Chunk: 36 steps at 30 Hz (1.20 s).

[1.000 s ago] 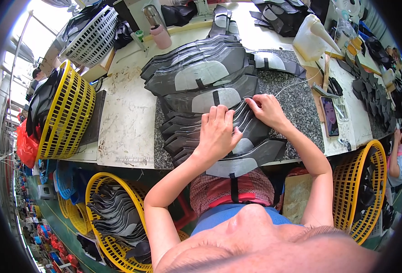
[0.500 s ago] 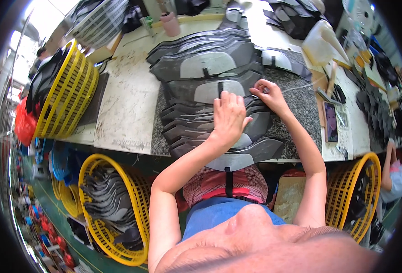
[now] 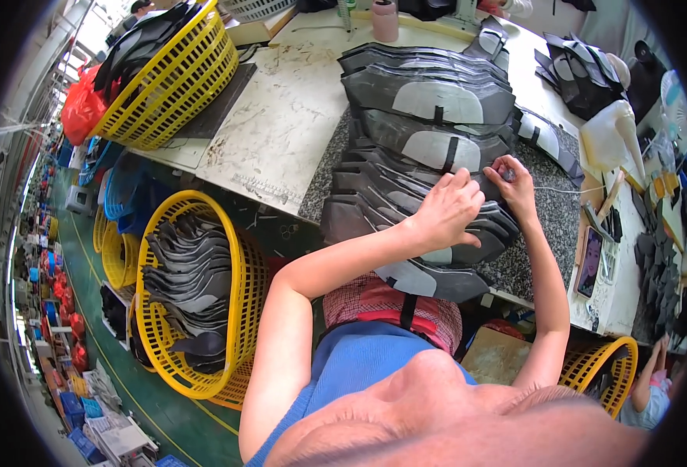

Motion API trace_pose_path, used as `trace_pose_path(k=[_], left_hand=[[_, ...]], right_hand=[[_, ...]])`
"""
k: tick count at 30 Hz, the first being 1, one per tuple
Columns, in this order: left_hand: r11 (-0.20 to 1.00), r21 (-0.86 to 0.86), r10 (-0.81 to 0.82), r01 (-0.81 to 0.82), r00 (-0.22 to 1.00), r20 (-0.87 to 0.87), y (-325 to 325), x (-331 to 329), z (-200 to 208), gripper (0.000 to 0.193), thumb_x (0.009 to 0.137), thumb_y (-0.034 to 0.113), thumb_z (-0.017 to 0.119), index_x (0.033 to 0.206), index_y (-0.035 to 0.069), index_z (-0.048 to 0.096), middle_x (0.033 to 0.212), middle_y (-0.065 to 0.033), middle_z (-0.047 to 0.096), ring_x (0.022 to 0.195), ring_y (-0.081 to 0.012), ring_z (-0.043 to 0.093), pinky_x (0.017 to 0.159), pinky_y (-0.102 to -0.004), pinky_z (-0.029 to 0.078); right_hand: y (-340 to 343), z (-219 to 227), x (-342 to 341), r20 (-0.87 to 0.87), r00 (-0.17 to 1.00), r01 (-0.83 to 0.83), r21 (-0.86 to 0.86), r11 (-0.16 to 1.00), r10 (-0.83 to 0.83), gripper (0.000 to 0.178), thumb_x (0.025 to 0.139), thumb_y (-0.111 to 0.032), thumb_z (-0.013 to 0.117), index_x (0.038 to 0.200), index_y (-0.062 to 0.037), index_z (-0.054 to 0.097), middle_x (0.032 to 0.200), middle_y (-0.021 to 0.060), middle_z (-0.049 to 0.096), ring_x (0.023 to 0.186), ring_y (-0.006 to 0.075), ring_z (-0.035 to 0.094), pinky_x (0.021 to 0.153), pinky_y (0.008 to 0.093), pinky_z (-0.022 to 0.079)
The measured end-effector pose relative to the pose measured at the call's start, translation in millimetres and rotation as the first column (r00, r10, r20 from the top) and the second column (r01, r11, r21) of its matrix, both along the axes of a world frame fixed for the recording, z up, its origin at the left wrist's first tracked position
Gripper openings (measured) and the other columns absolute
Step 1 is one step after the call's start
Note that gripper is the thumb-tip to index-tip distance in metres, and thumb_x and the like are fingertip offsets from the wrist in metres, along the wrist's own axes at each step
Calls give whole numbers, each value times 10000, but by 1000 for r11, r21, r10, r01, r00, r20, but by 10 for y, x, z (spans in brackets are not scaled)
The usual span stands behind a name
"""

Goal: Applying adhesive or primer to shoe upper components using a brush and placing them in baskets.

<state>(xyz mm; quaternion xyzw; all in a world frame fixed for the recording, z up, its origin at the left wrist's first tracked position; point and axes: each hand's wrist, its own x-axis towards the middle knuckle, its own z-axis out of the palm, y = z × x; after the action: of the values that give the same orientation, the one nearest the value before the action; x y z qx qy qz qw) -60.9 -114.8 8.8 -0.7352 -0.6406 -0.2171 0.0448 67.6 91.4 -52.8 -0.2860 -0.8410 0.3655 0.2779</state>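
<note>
I have the right hand (image 3: 516, 187) pinching a cord (image 3: 567, 191) at the right edge of the dark panels (image 3: 441, 149). The left hand (image 3: 446, 212) grasps nothing, fingers loosely bent and thumb apart, over the panels; I cannot tell whether it touches. The panels overlap on the slab (image 3: 529, 268), left of a phone (image 3: 590, 263).

Upper left: yellow basket (image 3: 184, 78), tilted; red bag (image 3: 83, 107) beside it. Pink bottle (image 3: 385, 22) at far side of white surface (image 3: 281, 101). Right: whitish jug (image 3: 612, 136); phone (image 3: 590, 262) nearer, screen lit; pale fan (image 3: 678, 109) beyond. Lower left: second basket (image 3: 252, 303), yellow; green floor (image 3: 118, 373). Lower right: person (image 3: 645, 405) in pale blue.
</note>
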Motion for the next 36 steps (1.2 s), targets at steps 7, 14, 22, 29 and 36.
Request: trace_pose_path(k=[7,14,22,29,36], left_hand=[[991,-9,-129,132,979,157,-183,-41,147,596,739,476,872,961,35,538,871,-133,636,857,-330,670,811,-428,531],[989,97,-118,109,988,99,-347,-53,90,560,752,419,867,1012,39,550,878,-113,613,875,-304,656,805,-407,518],[942,264,11,-208,805,594,-1422,-604,1142,577,688,333,953,982,5,581,823,-203,657,768,-349,697,706,-391,549],[760,49,534,-649,665,522,-3035,-1411,1636,606,711,324,959,1151,-15,715,1025,-84,765,908,-126,697,876,-313,568],[525,-439,821,-729,571,34,-5022,-1846,1359,530,703,372,923,1034,19,706,919,-185,740,843,-294,729,795,-404,572]], right_hand=[[-28,21,42,121,990,59,129,990,-75,343,870,-350,830,953,-54,677,816,60,641,737,202,624,682,356,494],[-136,106,-45,147,985,74,143,987,-95,376,882,-381,820,973,-52,662,859,94,676,788,247,669,708,387,512],[98,-199,67,-100,993,-44,112,993,56,193,958,-121,766,1054,-3,648,895,-5,641,842,93,573,787,258,492],[121,-266,59,-14,997,-70,-14,997,70,270,961,-243,794,986,-37,622,814,-24,528,770,102,477,714,250,428],[159,-272,179,-25,995,-98,39,994,99,235,988,-221,764,1054,-36,635,898,-17,557,835,102,504,774,245,444]])
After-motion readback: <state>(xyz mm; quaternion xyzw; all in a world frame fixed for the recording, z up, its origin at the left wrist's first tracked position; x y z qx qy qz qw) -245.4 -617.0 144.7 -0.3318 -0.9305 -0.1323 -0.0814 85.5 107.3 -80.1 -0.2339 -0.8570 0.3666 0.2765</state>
